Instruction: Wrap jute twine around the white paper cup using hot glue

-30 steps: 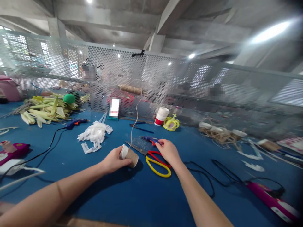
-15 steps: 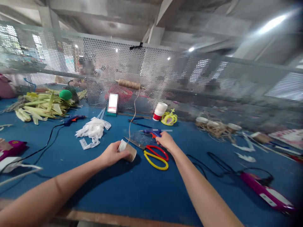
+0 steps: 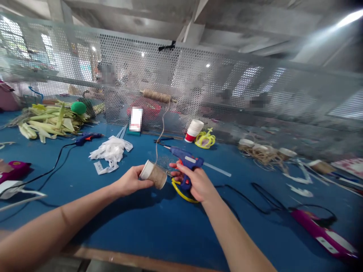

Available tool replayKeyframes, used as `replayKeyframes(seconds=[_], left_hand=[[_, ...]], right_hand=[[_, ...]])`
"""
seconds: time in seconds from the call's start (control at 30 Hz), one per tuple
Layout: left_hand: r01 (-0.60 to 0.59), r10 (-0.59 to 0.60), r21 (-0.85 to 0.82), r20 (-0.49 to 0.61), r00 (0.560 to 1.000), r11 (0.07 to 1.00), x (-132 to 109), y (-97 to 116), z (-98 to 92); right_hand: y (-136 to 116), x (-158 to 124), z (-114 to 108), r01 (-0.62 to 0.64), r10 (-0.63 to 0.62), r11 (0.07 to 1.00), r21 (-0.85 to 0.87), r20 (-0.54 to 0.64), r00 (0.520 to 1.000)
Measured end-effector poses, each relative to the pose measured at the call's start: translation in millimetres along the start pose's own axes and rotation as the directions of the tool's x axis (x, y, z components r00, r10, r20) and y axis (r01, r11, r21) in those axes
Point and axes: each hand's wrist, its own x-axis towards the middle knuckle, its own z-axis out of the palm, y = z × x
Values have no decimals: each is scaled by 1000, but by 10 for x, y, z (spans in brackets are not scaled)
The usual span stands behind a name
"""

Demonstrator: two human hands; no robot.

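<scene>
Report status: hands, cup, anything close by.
Left hand gripping tilted, twine-wrapped cup. Right hand holding blue glue gun. Twine runs up to spool. Scissors close, partly hidden.

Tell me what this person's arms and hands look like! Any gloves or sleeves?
Both the left hand and right hand are bare: no gloves, and no rings or watch that I can see. No sleeve shows on the left arm or right arm. A thin darker line crosses the left arm; I can't tell what it is.
</scene>
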Motion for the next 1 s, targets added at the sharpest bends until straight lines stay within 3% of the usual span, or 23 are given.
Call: replayKeyframes(seconds=[0.1, 0.33, 0.57, 0.73, 0.83, 1.0], left_hand=[[-11, 9, -47, -29, 1000, 999, -22, 22, 43], [20, -22, -82, -34, 999, 996, -51, 29, 83], [53, -53, 28, -15, 998, 998, -47, 14, 68], [-32, 52, 270, -66, 996, 962, -20, -15, 11], [-65, 99, 307, -98, 990, 949, -6, -9, -19], [-51, 95, 297, -134, 986, 953, -12, 9, -25]], right_hand=[[145, -2, 75, 2, -2, 1000, -1, 4, 1000], [330, -65, 158, 238, -257, 921, -309, -23, 966], [276, -73, 78, 294, -340, 819, -493, -3, 940], [55, -139, -52, 187, -192, 831, -523, 45, 980], [-5, -183, -49, 142, -109, 829, -541, 92, 990], [-15, -228, 9, 184, -154, 781, -597, 101, 983]])
